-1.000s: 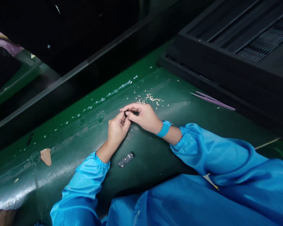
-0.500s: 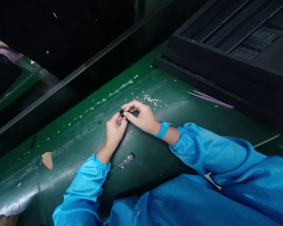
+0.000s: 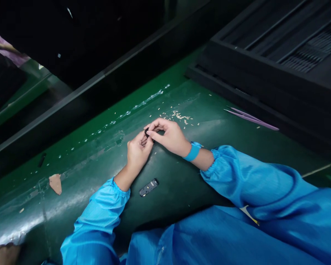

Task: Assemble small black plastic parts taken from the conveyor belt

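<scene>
Pinching small black part [image 3: 146, 131] between fingertips of left hand [image 3: 138, 152] and right hand [image 3: 169, 138], at middle of desk [image 3: 209, 129]; seeming light, stiff, fragile; gripping by edges.

Head-worn camera, sited above and behind the near edge of the green bench [image 3: 79, 173]. It faces forward and steeply down. The frame is rolled, so the bench's far rail runs lower left to upper right. Close range: blue sleeves [image 3: 251, 184] fill the bottom.

Landmark is the flat black part [image 3: 148, 187], just below centre. Just above it, left hand [image 3: 136, 152] and right hand [image 3: 169, 138] meet on a small dark piece [image 3: 147, 131]. Purple tweezers [image 3: 251, 118] lie well right of it, black trays [image 3: 278, 55] beyond, upper right.
</scene>
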Motion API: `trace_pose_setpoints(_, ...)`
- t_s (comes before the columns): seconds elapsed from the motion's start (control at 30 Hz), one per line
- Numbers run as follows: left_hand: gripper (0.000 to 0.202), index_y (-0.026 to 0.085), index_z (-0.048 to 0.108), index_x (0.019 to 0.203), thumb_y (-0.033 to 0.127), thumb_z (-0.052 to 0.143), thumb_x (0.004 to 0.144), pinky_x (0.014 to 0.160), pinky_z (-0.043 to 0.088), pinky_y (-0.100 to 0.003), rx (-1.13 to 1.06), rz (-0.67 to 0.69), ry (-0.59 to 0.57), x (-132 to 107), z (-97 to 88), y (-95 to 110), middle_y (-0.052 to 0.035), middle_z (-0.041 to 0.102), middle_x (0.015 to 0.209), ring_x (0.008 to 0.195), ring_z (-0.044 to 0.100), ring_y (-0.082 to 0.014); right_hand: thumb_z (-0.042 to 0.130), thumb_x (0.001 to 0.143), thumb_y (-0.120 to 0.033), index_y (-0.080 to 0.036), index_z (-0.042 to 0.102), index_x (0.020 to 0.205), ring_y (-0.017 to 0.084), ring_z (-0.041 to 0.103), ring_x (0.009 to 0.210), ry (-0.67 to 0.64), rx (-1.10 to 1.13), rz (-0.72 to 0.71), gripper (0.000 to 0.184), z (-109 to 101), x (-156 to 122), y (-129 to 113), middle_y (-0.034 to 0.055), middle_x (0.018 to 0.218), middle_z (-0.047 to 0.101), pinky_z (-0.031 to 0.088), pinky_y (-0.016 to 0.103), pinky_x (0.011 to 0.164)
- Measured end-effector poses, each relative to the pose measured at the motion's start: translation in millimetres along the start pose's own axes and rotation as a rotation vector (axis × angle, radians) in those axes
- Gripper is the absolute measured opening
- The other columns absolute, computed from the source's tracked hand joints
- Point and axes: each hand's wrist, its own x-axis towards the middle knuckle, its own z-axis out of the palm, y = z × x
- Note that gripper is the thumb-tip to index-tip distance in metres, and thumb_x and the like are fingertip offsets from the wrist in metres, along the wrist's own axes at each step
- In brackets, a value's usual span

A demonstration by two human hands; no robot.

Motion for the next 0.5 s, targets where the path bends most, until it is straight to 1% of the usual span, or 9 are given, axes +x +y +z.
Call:
trace_pose_setpoints(0.1, 0.033, 0.016, 0.069, 0.124, 0.032, 0.061, 0.096, 0.092, 0.064, -0.038, 0.023, 0.020, 0.010, -0.4, -0.1, 0.6, -0.0088, 0.079, 0.109, 0.102, 0.077, -0.0232, 0.070, 0.083, -0.026, -0.019, 0.065, 0.084, 0.018, 0.071, 0.088, 0.006, 0.001, -0.004, 0.009, -0.2, 0.2, -0.7, 0.0063, 0.097, 0.076, 0.059, 0.037, 0.087)
trace_pose_setpoints(0.27, 0.030, 0.019, 0.071, 0.122, 0.028, 0.060, 0.096, 0.090, 0.064, -0.036, 0.171, 0.103, 0.039, -1.8, -1.2, 4.6, -0.0079, 0.078, 0.114, 0.099, 0.077, -0.0223, 0.068, 0.080, -0.022, -0.020, 0.062, 0.081, 0.018, 0.070, 0.081, 0.030, -0.022, -0.038, 0.006, 3.6, -1.6, 0.0, 0.0050, 0.092, 0.075, 0.059, 0.036, 0.079)
trace_pose_setpoints(0.33, 0.030, 0.019, 0.071, 0.122, 0.027, 0.061, 0.095, 0.089, 0.064, -0.036, 0.202, 0.107, 0.051, -1.9, -1.3, 6.0, -0.0077, 0.078, 0.114, 0.100, 0.077, -0.0229, 0.066, 0.078, -0.019, -0.020, 0.060, 0.080, 0.018, 0.070, 0.080, 0.062, -0.042, -0.059, 0.006, 6.0, -2.4, 1.5, 0.0036, 0.090, 0.074, 0.058, 0.035, 0.078)
trace_pose_setpoints(0.43, 0.031, 0.020, 0.070, 0.123, 0.030, 0.063, 0.094, 0.094, 0.063, -0.038, 0.145, 0.068, 0.037, -0.2, -1.7, 4.5, -0.0075, 0.078, 0.116, 0.104, 0.076, -0.0235, 0.063, 0.076, -0.015, -0.021, 0.057, 0.081, 0.018, 0.070, 0.080, 0.089, -0.077, -0.070, 0.010, 7.3, -1.8, 3.2, 0.0018, 0.085, 0.072, 0.058, 0.034, 0.079)
trace_pose_setpoints(0.5, 0.032, 0.018, 0.071, 0.120, 0.034, 0.066, 0.093, 0.094, 0.063, -0.039, 0.042, 0.008, 0.038, 2.5, -2.5, 1.9, -0.0090, 0.078, 0.114, 0.100, 0.077, -0.0234, 0.061, 0.079, -0.016, -0.022, 0.056, 0.084, 0.018, 0.071, 0.084, 0.089, -0.037, -0.063, 0.009, 5.4, 0.0, 3.5, 0.0024, 0.089, 0.072, 0.058, 0.034, 0.081)
